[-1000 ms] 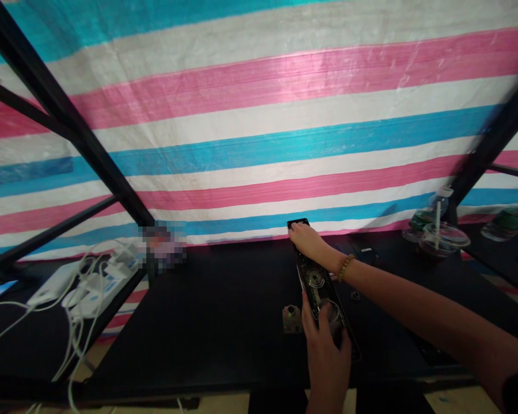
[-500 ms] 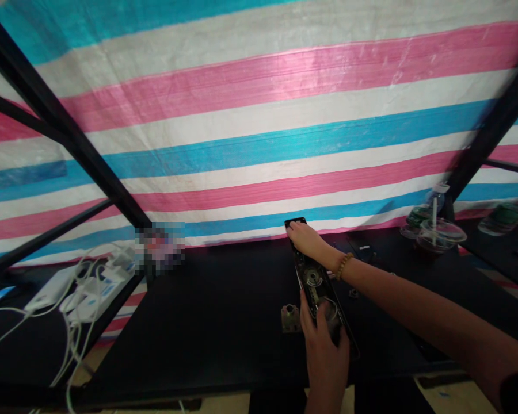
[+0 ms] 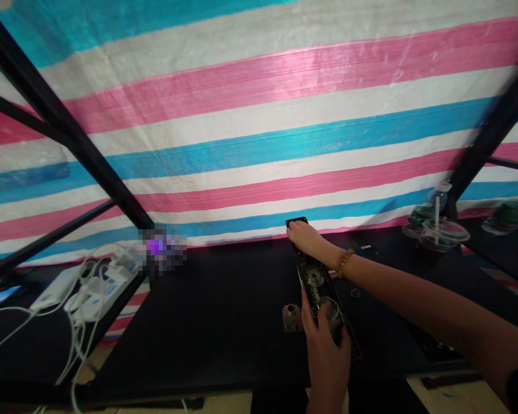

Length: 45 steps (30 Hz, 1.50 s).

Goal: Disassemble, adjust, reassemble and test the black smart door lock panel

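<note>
A long, narrow black housing (image 3: 315, 276) with round metal parts in its open face lies at a slant on the black table. My left hand (image 3: 328, 351) grips its lower end, fingers along the left edge and thumb toward the right edge, around a dark round part (image 3: 333, 315). At the far end, my right hand (image 3: 304, 236) is closed over the top of the housing; its fingertips are partly hidden. Just left of my left hand sits a small square metal piece (image 3: 292, 319) with a round boss. A smaller metal part (image 3: 354, 293) lies to the right, below my right forearm.
A lidded plastic cup with a straw (image 3: 442, 236) and a bottle (image 3: 418, 218) stand at the back right. On the left are a white power strip (image 3: 97, 296) and tangled white cables. A striped sheet (image 3: 259, 144) hangs behind the black table (image 3: 207, 322), between dark frame posts.
Both hands keep their hold on the housing, almost unmoved. The whole view has shifted slightly. The blurred patch at the back left now glows purple.
</note>
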### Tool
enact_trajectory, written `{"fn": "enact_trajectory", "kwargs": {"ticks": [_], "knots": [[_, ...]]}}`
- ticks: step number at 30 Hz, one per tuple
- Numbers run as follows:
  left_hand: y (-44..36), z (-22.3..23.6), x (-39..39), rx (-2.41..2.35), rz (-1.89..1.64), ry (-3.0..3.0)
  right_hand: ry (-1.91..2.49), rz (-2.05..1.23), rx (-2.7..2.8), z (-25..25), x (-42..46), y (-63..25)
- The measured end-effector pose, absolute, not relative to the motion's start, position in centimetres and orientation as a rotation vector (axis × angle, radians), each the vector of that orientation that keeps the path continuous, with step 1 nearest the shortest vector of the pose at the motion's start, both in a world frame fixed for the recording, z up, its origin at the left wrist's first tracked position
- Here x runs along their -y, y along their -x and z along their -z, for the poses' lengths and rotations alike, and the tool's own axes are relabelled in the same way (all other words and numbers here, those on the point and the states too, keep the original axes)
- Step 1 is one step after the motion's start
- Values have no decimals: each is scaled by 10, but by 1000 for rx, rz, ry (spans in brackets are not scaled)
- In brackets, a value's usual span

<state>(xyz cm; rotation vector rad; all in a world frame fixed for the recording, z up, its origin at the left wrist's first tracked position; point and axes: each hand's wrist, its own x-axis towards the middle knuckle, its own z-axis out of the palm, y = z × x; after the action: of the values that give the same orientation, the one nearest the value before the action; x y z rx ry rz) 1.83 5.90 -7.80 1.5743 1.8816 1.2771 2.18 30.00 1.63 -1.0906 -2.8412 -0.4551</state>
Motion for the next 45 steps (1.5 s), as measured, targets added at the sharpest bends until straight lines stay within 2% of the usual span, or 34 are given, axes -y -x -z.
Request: {"fn": "enact_trajectory", "kwargs": {"ticks": [28, 45], "knots": [[-19, 77, -57, -1884, -1257, -1560, 1116, 475, 2802, -14, -297, -24], [-19, 76, -57, -1900, -1256, -1562, 1211, 318, 2768, -9, -301, -27]]}}
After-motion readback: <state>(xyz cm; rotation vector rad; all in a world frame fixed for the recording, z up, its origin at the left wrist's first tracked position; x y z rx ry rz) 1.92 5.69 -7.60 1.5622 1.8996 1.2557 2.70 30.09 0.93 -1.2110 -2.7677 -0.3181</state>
